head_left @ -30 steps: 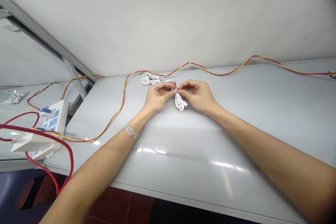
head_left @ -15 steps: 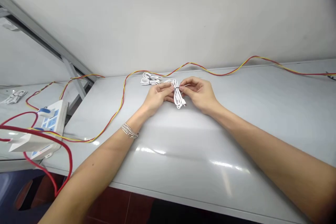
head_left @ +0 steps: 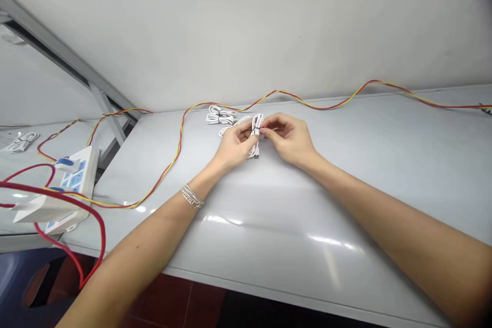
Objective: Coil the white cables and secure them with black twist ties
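A coiled white cable [head_left: 257, 120] with a metal-tipped plug at its lower end stands almost upright between my hands. My left hand [head_left: 235, 147] is closed around it, thumb pressed across its lower half. Around the coil's middle runs a thin black tie [head_left: 256, 128]. My right hand [head_left: 295, 139] pinches the tie's end at the coil's right side between thumb and fingertips. Behind my left hand, another white cable coil [head_left: 243, 120] is partly hidden. Farther back lies a tied white cable bundle [head_left: 220, 115].
A twisted red and yellow wire [head_left: 180, 146] winds along the back of the grey table [head_left: 277, 220] and down its left side. A white power strip [head_left: 90, 174] with plugs and a thick red cord [head_left: 100, 220] stands at left. Another white cable [head_left: 23, 142] lies far left.
The held cable has turned more upright and its plug now points down. My left thumb has moved lower across the coil. More of the coil behind my left hand shows.
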The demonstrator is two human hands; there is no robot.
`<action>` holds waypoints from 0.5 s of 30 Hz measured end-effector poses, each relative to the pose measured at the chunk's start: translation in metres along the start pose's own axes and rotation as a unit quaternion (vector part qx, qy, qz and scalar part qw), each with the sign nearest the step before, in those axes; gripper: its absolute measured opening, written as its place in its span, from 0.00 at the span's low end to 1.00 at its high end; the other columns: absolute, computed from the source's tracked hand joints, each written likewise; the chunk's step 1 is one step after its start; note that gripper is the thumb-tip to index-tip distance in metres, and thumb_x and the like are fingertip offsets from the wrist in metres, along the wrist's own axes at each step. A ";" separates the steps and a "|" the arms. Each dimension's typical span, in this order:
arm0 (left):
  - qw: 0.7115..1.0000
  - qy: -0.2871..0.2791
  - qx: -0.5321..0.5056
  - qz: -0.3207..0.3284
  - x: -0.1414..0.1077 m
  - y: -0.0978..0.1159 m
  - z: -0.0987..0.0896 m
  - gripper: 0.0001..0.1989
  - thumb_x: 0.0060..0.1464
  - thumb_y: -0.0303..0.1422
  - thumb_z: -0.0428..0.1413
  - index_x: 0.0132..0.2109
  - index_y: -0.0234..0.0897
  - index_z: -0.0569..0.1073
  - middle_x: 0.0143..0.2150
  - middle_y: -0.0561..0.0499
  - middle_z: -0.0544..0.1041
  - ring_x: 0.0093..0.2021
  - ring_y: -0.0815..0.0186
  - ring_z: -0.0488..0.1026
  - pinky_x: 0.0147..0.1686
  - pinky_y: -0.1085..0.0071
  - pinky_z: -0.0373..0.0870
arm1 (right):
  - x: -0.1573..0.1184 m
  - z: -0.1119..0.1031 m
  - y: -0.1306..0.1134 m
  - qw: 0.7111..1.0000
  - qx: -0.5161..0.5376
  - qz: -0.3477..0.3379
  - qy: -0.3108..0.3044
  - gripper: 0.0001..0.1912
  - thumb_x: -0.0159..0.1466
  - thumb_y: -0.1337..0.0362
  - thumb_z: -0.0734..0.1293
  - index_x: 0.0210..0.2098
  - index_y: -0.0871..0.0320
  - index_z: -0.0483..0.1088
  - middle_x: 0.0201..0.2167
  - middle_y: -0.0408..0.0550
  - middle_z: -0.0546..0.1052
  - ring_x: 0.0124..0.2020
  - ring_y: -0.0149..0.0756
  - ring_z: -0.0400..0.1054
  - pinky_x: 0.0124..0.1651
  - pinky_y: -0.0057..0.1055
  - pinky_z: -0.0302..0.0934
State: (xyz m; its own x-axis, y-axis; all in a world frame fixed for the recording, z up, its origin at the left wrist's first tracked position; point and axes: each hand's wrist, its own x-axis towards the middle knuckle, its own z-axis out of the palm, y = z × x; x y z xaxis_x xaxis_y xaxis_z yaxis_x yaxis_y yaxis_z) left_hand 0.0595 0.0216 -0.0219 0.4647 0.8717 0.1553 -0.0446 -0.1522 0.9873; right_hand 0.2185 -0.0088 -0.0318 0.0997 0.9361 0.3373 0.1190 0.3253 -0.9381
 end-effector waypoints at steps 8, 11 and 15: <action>0.982 -0.038 0.177 0.053 -0.007 0.004 0.001 0.18 0.63 0.36 0.55 0.56 0.34 0.74 0.34 0.48 0.76 0.30 0.66 0.71 0.34 0.70 0.70 | 0.000 0.002 0.006 0.999 -0.004 -0.045 0.020 0.06 0.59 0.60 0.72 0.32 0.56 0.73 0.33 0.46 0.79 0.37 0.39 0.74 0.46 0.38 0.70; 0.987 -0.012 0.159 0.029 -0.009 0.003 0.002 0.21 0.64 0.36 0.53 0.60 0.34 0.70 0.33 0.49 0.76 0.27 0.68 0.72 0.31 0.71 0.71 | -0.001 0.003 0.010 0.997 -0.012 -0.070 0.026 0.06 0.60 0.61 0.71 0.33 0.56 0.73 0.33 0.46 0.79 0.36 0.38 0.74 0.45 0.38 0.70; 0.991 0.021 0.133 -0.003 -0.007 0.000 0.002 0.19 0.62 0.34 0.56 0.59 0.35 0.72 0.30 0.51 0.75 0.24 0.70 0.68 0.29 0.71 0.69 | -0.002 0.002 0.008 0.994 -0.046 -0.101 0.005 0.02 0.62 0.64 0.68 0.35 0.56 0.73 0.33 0.46 0.78 0.35 0.38 0.74 0.43 0.37 0.71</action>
State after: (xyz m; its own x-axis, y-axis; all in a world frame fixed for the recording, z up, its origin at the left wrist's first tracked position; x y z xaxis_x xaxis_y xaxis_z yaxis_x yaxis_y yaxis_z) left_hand 0.0580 0.0143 -0.0234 0.4267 0.8906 0.1572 0.1950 -0.2603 0.9456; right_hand 0.2169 -0.0080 -0.0406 0.0748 0.8511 0.5197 0.2268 0.4930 -0.8400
